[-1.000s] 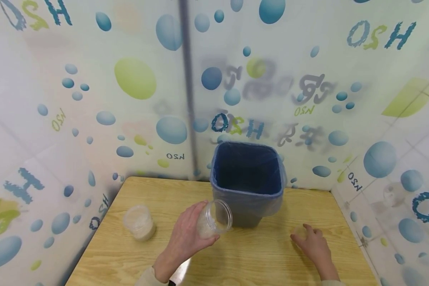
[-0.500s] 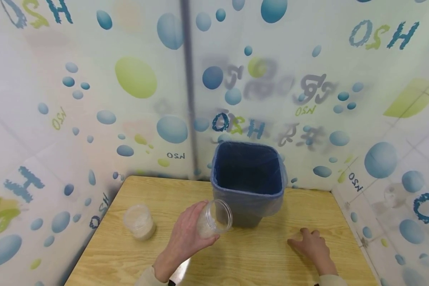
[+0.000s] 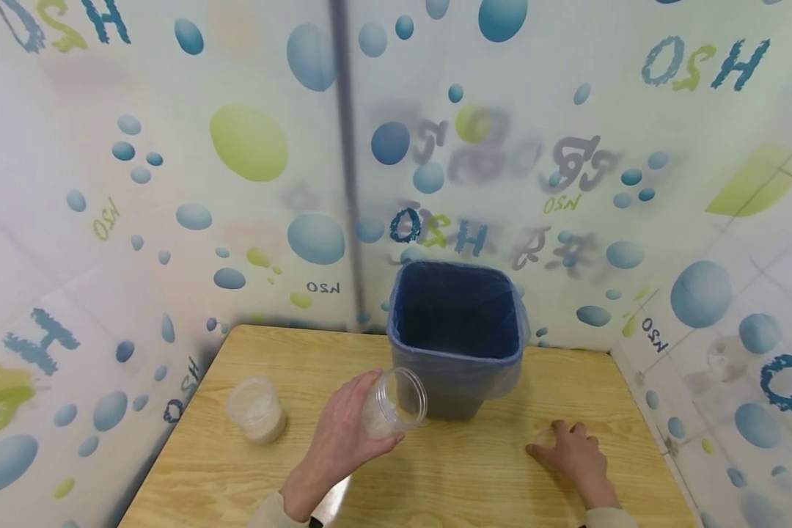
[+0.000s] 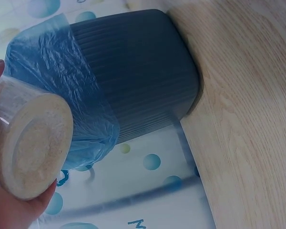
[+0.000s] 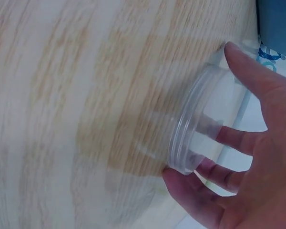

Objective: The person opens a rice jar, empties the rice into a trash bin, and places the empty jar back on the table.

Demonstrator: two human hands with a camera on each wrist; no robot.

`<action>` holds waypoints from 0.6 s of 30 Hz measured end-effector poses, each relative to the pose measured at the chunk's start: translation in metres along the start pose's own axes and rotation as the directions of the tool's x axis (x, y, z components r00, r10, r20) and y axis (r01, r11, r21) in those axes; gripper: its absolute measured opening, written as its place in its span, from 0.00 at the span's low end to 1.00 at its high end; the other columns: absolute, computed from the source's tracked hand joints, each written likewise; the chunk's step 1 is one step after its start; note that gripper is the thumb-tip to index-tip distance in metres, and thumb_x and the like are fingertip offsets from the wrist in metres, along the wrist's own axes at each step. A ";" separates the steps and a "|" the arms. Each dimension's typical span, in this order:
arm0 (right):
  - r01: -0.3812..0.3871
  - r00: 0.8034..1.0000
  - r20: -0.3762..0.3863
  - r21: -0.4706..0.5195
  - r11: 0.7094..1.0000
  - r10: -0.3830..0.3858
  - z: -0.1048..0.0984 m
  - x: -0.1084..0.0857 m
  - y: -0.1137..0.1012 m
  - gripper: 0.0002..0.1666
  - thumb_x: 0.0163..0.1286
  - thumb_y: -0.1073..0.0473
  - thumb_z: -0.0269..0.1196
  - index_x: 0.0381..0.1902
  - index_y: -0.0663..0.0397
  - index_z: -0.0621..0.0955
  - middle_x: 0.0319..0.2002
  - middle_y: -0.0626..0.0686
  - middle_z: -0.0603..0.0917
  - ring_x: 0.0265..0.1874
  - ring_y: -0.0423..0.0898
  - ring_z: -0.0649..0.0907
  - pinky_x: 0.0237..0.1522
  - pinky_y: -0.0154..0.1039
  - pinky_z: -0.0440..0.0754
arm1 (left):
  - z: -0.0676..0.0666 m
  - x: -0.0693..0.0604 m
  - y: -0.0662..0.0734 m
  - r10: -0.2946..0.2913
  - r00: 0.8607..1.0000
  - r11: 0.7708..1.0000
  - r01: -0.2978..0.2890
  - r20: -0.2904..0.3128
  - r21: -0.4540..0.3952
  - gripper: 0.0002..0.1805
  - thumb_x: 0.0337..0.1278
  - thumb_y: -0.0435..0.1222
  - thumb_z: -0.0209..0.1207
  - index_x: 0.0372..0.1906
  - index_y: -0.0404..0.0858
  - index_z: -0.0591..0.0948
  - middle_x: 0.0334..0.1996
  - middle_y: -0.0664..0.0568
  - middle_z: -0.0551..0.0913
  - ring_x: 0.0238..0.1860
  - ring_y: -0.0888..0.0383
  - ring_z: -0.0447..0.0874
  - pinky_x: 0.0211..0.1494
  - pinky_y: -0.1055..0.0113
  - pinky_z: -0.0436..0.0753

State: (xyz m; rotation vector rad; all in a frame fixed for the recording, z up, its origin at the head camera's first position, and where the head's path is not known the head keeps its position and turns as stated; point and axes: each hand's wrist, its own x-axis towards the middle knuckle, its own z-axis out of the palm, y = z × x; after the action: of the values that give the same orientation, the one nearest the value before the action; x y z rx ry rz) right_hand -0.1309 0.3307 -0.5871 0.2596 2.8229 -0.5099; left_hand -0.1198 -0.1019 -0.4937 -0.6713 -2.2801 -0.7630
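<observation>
Left hand (image 3: 346, 425) is wrapped round the body of an uncapped clear plastic cylindrical jar (image 3: 384, 416), pale contents showing through the base. Jar is tilted, mouth away from the palm; gripping low on the body probably keeps the rim unobstructed. Just beyond that grip: dark blue-grey ribbed bin (image 4: 138, 67), upright on the light wood-grain table (image 3: 462, 477), with a translucent blue plastic liner (image 3: 462, 375) folded over its rim, likely to hold it in place. Can't tell whether jar touches bin. Left of the same grip, a second clear plastic jar (image 3: 257, 412) stands on the table, pale material inside. Right hand (image 3: 574, 455) pinches a clear round threaded plastic lid (image 5: 182, 129) by its edge, thumb opposite fingers, presumably for an even hold; table contact unclear.
</observation>
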 end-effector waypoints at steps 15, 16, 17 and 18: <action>0.059 0.988 -0.144 0.079 0.995 -0.047 -0.016 -0.008 -0.003 0.54 0.77 0.27 0.47 0.71 0.76 0.66 0.65 0.83 0.66 0.60 0.82 0.71 0.54 0.74 0.74 | 0.000 0.000 0.000 0.000 1.000 1.000 0.000 -0.002 0.003 0.56 0.19 0.54 0.83 0.65 0.37 0.75 0.54 0.46 0.84 0.50 0.48 0.85 0.45 0.50 0.84; 0.082 0.982 -0.179 0.080 0.993 -0.066 -0.018 -0.010 -0.006 0.52 0.79 0.29 0.47 0.71 0.75 0.67 0.66 0.82 0.67 0.60 0.80 0.72 0.54 0.73 0.75 | -0.001 0.000 0.000 -0.001 1.000 1.000 0.001 -0.001 0.003 0.56 0.20 0.54 0.83 0.65 0.38 0.75 0.54 0.46 0.84 0.50 0.48 0.85 0.45 0.50 0.84; 0.105 0.974 -0.208 0.090 0.990 -0.085 -0.022 -0.011 -0.009 0.49 0.80 0.31 0.46 0.71 0.75 0.68 0.66 0.81 0.68 0.61 0.79 0.73 0.55 0.72 0.75 | -0.001 0.000 0.000 -0.002 1.000 1.000 0.002 0.000 0.003 0.56 0.20 0.54 0.83 0.65 0.38 0.75 0.54 0.46 0.84 0.50 0.48 0.85 0.45 0.50 0.84; 0.127 0.968 -0.233 0.108 0.986 -0.099 -0.026 -0.013 -0.013 0.47 0.81 0.33 0.45 0.71 0.74 0.68 0.66 0.79 0.70 0.61 0.77 0.74 0.56 0.70 0.76 | 0.000 0.000 0.001 -0.002 1.000 1.000 0.002 0.001 0.002 0.56 0.20 0.54 0.83 0.65 0.38 0.75 0.54 0.46 0.84 0.50 0.48 0.84 0.45 0.50 0.84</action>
State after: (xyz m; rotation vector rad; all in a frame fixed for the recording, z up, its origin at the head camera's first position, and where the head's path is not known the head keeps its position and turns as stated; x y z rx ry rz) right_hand -0.1270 0.3262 -0.5554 0.1911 3.0457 -0.7225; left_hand -0.1195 -0.1017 -0.4931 -0.6683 -2.2823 -0.7618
